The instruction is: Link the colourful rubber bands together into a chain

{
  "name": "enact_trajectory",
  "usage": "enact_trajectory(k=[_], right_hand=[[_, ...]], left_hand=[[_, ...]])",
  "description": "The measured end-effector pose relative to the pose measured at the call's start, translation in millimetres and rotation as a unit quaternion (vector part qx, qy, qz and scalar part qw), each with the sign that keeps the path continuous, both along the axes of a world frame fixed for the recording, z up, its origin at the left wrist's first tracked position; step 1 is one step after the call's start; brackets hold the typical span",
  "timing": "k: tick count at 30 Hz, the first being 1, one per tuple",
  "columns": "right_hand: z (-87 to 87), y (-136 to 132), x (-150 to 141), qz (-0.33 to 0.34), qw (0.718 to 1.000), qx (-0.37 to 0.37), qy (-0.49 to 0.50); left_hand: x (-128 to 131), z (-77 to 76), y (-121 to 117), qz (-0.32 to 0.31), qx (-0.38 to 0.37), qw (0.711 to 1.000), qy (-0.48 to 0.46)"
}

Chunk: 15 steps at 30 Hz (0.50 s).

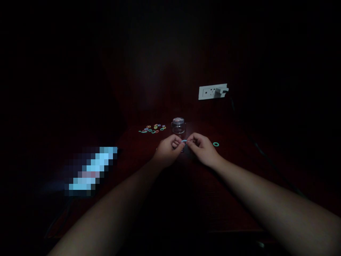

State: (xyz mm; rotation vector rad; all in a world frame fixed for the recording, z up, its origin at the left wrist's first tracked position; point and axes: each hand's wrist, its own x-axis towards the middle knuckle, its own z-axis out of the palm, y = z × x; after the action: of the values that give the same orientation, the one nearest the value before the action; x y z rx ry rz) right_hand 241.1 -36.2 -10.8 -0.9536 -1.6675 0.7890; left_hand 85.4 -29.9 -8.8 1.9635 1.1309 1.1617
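Note:
My left hand (168,151) and my right hand (204,150) meet over the table. Pinched between their fingertips is a small light-blue band (184,140), which looks like a hair tie. Both hands have thumb and fingers closed on it, one at each end. Just beyond them stands a clear jar (178,127) with a patterned lid, its lower part hidden by the fingers. A green ring-shaped hair tie (218,144) lies to the right of my right hand. Something small and dark shows beneath the fingertips, too dim to name.
Several coloured hair ties (153,132) lie scattered left of the jar. A lit, blurred screen (97,170) is at the left. On the back wall a white socket (206,92) holds a plug (220,91), with a dark cable running down the right side. The surroundings are very dark.

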Motion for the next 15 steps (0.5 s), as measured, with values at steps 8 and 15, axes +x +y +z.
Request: enact_trajectory(k=[8, 15], right_hand=[[1.3, -0.8, 0.0, -0.009, 1.000, 0.001, 0.006], [-0.3, 1.1, -0.1, -0.020, 1.000, 0.004, 0.002]], left_hand=[[0.6, -0.2, 1.4, -0.022, 0.011, 1.000, 0.009], [-0.1, 1.0, 0.8, -0.019, 0.009, 1.000, 0.010]])
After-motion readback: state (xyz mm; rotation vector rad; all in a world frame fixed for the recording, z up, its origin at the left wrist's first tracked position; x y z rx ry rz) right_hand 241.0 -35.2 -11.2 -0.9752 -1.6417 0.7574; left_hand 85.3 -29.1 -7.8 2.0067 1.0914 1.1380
